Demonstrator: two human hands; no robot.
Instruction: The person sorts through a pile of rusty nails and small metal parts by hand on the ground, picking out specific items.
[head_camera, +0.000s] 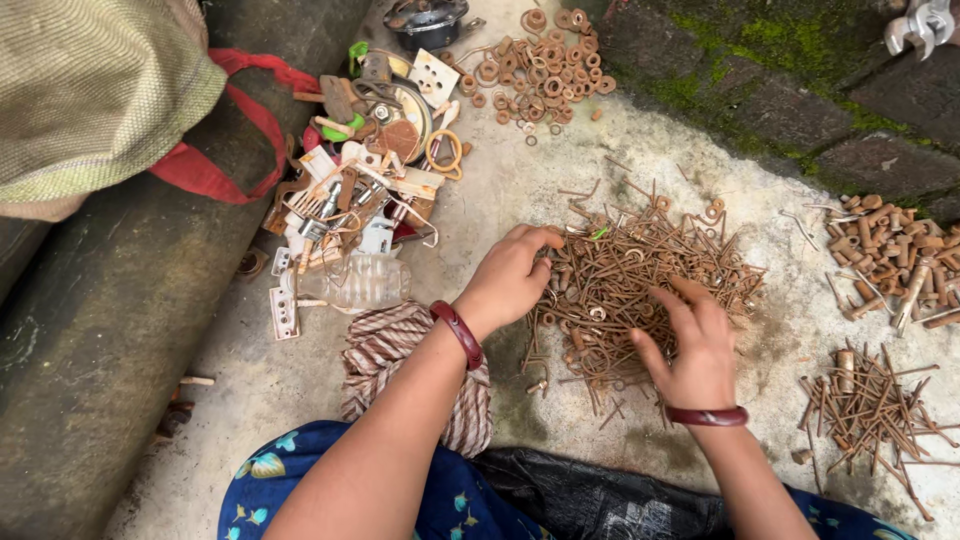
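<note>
A big heap of rusty nails and small metal bits (640, 275) lies on the concrete floor in front of me. My left hand (510, 278) rests at the heap's left edge, fingertips pinched on pieces there. My right hand (692, 345) lies over the heap's lower right part, fingers spread and curled into the nails. Each wrist wears a dark red bangle. What each hand grips is too small to tell.
Rusty washers (545, 70) are piled at the top, bolts (895, 255) at the right, sorted nails (865, 405) at lower right. A mixed scrap pile (365, 190) with a clear plastic bottle (355, 283) lies left. A coiled rope (385, 350) and a mossy brick wall (800, 90) border the space.
</note>
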